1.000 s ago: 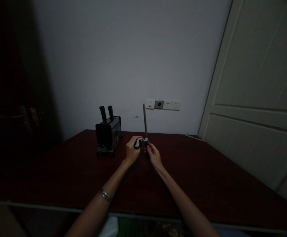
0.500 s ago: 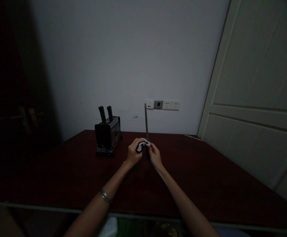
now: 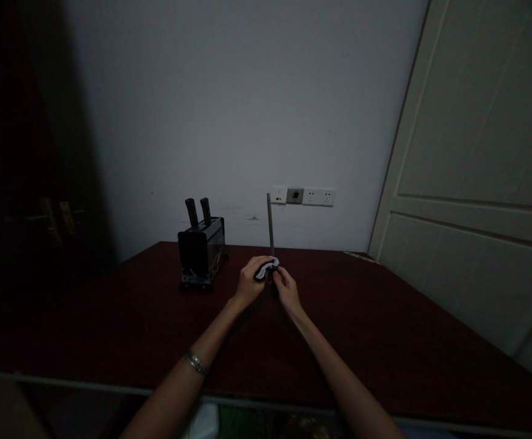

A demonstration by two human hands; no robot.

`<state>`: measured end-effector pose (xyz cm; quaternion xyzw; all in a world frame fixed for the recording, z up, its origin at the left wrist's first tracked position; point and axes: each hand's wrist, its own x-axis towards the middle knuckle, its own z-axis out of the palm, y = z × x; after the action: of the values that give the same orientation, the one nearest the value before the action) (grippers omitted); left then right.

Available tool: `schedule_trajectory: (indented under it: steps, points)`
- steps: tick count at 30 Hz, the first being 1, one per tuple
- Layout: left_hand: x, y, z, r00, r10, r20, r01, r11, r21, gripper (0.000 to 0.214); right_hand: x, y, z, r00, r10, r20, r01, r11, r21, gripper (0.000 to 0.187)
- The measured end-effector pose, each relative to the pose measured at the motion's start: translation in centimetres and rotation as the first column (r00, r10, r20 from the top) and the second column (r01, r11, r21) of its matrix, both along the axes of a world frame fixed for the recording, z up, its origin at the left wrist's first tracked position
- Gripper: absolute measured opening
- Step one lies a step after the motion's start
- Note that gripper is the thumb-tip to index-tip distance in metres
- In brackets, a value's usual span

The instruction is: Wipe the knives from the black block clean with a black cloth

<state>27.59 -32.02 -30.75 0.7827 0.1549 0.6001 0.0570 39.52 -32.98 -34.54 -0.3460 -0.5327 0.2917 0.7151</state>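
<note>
My right hand (image 3: 285, 289) grips the dark handle of a sharpening rod (image 3: 270, 224) and holds it upright over the dark red table (image 3: 385, 341). My left hand (image 3: 248, 284) is closed round a small black-and-white cloth (image 3: 266, 268), pressed against the base of the rod just above the right hand. The two hands touch each other. A metal bracelet (image 3: 196, 362) sits on my left wrist. The scene is dim.
A black knife block (image 3: 201, 250) with two dark handles sticking up stands on the table to the left of my hands. A row of wall sockets (image 3: 303, 196) is behind the rod. A pale panelled door (image 3: 476, 201) fills the right side.
The cloth in my left hand has shifted slightly round the base of the rod. Both hands stay in nearly the same place, and the rod remains upright.
</note>
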Motion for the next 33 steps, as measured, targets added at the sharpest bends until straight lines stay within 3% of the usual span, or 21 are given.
schedule_trajectory:
  steps: [5,9,13,24,28,33]
  points:
    - [0.3,-0.7,0.0,0.998,0.045,-0.032,-0.046,0.999,-0.024,0.033,0.1,0.1,0.0,0.999,-0.047,0.012,0.047,0.999,0.015,0.033]
    - [0.3,-0.5,0.0,0.994,0.113,0.011,-0.111,0.989,-0.094,0.026,0.0,-0.3,0.1,0.999,-0.001,0.04,0.001,1.0,0.015,0.031]
    - [0.0,0.2,0.0,0.994,0.106,0.033,-0.105,0.994,-0.029,0.012,-0.2,-0.7,0.4,0.998,0.04,0.044,-0.04,0.999,0.002,0.03]
    - [-0.7,-0.4,0.6,0.989,0.138,0.057,-0.142,0.987,0.08,0.017,0.1,-0.4,0.3,1.0,0.009,0.015,-0.009,1.0,-0.012,0.033]
    - [-0.6,-0.3,0.6,0.961,0.215,0.174,-0.226,0.973,0.046,0.019,-0.1,-0.7,0.3,0.999,0.026,0.032,-0.026,1.0,-0.007,0.031]
    - [-0.2,0.1,-0.3,0.978,0.182,0.103,-0.185,0.983,0.02,0.017,-0.3,-0.8,0.2,0.999,0.044,0.028,-0.044,0.999,-0.005,0.029]
